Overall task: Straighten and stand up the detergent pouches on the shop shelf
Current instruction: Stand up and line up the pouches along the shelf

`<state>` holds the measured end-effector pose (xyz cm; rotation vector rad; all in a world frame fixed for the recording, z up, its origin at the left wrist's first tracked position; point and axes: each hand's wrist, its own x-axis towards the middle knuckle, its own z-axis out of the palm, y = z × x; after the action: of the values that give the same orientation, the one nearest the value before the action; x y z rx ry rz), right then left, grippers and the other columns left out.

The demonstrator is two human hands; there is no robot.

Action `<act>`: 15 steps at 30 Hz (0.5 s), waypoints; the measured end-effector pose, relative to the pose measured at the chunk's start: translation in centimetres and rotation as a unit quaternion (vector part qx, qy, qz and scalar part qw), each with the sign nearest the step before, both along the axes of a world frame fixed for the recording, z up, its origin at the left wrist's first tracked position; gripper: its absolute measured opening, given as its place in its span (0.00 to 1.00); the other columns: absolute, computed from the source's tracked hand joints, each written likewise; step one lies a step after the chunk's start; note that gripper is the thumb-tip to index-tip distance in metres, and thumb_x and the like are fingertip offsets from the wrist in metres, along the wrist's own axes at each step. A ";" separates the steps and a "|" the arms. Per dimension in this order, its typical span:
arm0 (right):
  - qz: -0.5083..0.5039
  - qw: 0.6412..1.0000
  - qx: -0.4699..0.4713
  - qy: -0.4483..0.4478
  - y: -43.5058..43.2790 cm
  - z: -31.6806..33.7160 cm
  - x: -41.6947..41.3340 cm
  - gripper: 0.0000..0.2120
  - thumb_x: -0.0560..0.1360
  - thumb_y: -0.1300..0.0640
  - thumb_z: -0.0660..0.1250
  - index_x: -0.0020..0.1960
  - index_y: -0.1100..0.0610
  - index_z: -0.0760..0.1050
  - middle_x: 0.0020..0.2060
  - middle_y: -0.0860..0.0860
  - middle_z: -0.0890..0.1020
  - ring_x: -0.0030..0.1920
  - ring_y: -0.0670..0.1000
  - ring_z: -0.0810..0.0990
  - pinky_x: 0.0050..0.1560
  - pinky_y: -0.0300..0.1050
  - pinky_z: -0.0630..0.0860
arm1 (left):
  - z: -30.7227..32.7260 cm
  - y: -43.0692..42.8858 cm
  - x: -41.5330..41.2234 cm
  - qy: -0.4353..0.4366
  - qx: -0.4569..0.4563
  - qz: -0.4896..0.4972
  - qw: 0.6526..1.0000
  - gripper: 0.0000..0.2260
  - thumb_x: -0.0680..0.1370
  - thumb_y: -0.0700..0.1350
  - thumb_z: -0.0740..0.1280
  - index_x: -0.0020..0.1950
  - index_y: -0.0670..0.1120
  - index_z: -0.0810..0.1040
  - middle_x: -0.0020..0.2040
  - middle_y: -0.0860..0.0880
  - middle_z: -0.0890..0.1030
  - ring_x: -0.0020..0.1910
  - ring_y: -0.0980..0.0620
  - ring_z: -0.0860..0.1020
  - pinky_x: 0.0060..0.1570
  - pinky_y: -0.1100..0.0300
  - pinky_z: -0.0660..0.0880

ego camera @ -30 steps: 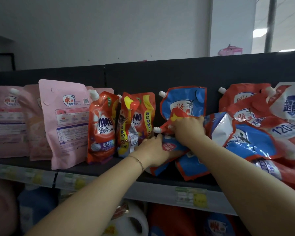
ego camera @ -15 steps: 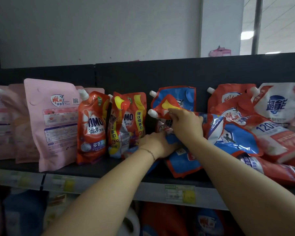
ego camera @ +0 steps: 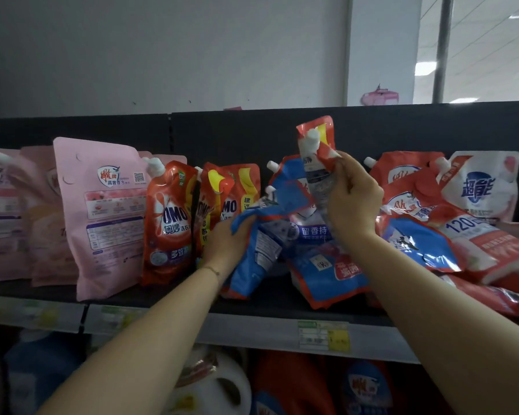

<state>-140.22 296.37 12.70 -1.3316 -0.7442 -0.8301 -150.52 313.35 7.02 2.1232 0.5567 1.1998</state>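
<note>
Right hand grasps a red-topped pouch mid-body, long axis near upright with spout up; left hand, lower and leftward, clutches a slumped blue pouch.

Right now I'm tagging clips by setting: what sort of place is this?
Likely a shop aisle: detergent pouches crowd a dark shelf, and price tags line its front edge.

Dim, flat light; ceiling lights bright upper right; glare on pouches; left edge blurred; edges bowed.
</note>
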 end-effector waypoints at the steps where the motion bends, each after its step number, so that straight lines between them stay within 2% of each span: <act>1: 0.023 0.999 0.023 0.014 0.4 0.1 -0.4 0.13 0.83 0.54 0.59 0.62 0.52 0.79 0.44 0.45 0.82 0.43 0.44 0.80 0.48 0.47 0.80 | -0.1 0.5 -0.6 -0.047 -0.031 -0.006 0.998 0.16 0.81 0.57 0.60 0.35 0.52 0.75 0.34 0.54 0.77 0.35 0.58 0.75 0.32 0.61 0.66; 5: 0.120 0.985 0.091 0.088 3.5 -0.7 -2.4 0.13 0.83 0.54 0.58 0.60 0.55 0.78 0.46 0.45 0.82 0.46 0.41 0.79 0.52 0.38 0.77 | -0.7 1.7 -2.9 -0.192 -0.155 -0.004 0.969 0.14 0.81 0.55 0.62 0.40 0.51 0.79 0.39 0.53 0.81 0.39 0.57 0.78 0.35 0.63 0.71; 7: 0.159 0.976 0.086 0.118 5.7 -2.0 -3.7 0.11 0.83 0.55 0.57 0.58 0.54 0.77 0.43 0.42 0.80 0.43 0.36 0.77 0.46 0.29 0.73 | -1.0 2.1 -3.9 -0.234 -0.165 -0.013 0.958 0.12 0.81 0.53 0.62 0.43 0.48 0.79 0.40 0.50 0.82 0.41 0.55 0.80 0.36 0.63 0.73; 8: 0.172 0.973 0.079 0.130 6.8 -2.8 -4.3 0.10 0.83 0.55 0.57 0.57 0.52 0.76 0.42 0.41 0.79 0.41 0.35 0.76 0.43 0.28 0.71 | -1.2 2.2 -4.5 -0.239 -0.141 -0.012 0.961 0.12 0.81 0.52 0.62 0.44 0.47 0.79 0.41 0.50 0.82 0.41 0.56 0.80 0.37 0.65 0.74; 10: 0.186 0.965 0.068 0.170 9.0 -4.3 -5.2 0.08 0.83 0.55 0.55 0.54 0.50 0.73 0.40 0.41 0.77 0.39 0.37 0.75 0.40 0.30 0.69 | -1.4 2.1 -5.5 -0.228 -0.088 0.001 0.970 0.10 0.81 0.50 0.62 0.47 0.46 0.77 0.40 0.53 0.81 0.39 0.64 0.79 0.36 0.73 0.71; 12: 0.183 0.956 0.059 0.223 10.6 -5.0 -5.4 0.05 0.84 0.55 0.53 0.53 0.49 0.68 0.38 0.42 0.75 0.38 0.39 0.73 0.38 0.36 0.68 | -1.2 1.9 -6.3 -0.212 -0.050 0.015 0.976 0.04 0.80 0.47 0.64 0.51 0.47 0.73 0.41 0.58 0.77 0.38 0.68 0.76 0.35 0.78 0.68; 13: 0.176 0.954 0.052 0.239 11.1 -5.2 -5.3 0.05 0.84 0.54 0.53 0.53 0.50 0.66 0.38 0.44 0.74 0.37 0.41 0.73 0.37 0.40 0.67 | -1.1 1.9 -6.7 -0.214 -0.031 0.013 0.976 0.06 0.79 0.46 0.66 0.53 0.50 0.70 0.43 0.59 0.76 0.41 0.67 0.77 0.38 0.80 0.67; 15: 0.159 0.956 0.030 0.245 11.6 -5.4 -4.6 0.06 0.84 0.53 0.52 0.52 0.52 0.66 0.37 0.48 0.75 0.37 0.48 0.74 0.38 0.45 0.68 | -1.4 2.1 -7.1 -0.218 0.011 -0.011 0.976 0.19 0.74 0.45 0.73 0.57 0.56 0.66 0.52 0.59 0.76 0.52 0.64 0.77 0.48 0.79 0.68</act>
<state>-144.84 307.97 7.28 -1.2505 -0.5117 -0.2435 -157.59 315.49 5.62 1.7955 0.3204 1.6020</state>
